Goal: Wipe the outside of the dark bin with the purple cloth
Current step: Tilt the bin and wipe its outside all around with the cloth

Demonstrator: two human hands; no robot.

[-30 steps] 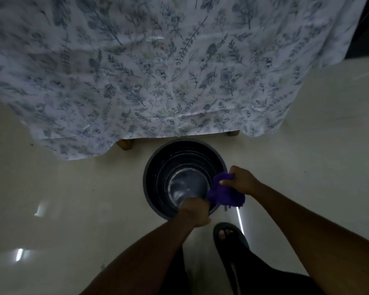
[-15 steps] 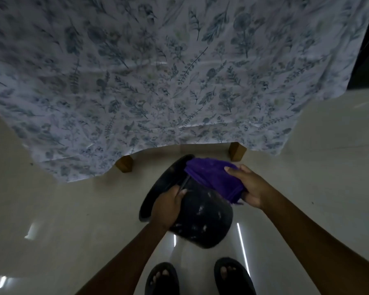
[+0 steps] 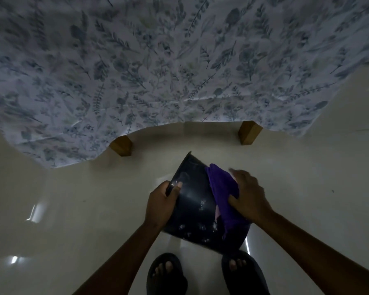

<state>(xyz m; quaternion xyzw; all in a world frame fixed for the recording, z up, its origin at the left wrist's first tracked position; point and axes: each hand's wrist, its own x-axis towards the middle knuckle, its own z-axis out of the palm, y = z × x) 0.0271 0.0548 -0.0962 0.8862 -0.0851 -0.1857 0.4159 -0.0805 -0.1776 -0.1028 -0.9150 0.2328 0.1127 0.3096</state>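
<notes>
The dark bin (image 3: 195, 206) is tilted away from me, its mouth facing the table and its base toward my feet. Pale smudges mark its outer wall. My left hand (image 3: 161, 204) grips the bin's left side near the rim. My right hand (image 3: 248, 198) presses the purple cloth (image 3: 222, 189) flat against the bin's right outer wall. The cloth drapes down the side toward the base. The bin's inside is hidden.
A table draped in a leaf-patterned white sheet (image 3: 158, 71) fills the top, with two wooden legs (image 3: 120, 145) (image 3: 248, 133) showing below the hem. My feet in dark sandals (image 3: 167, 273) stand just under the bin on a glossy pale floor (image 3: 73, 209).
The bin went from upright on the floor to tipped with its base toward me. The cloth slid from the rim area down the right outer wall.
</notes>
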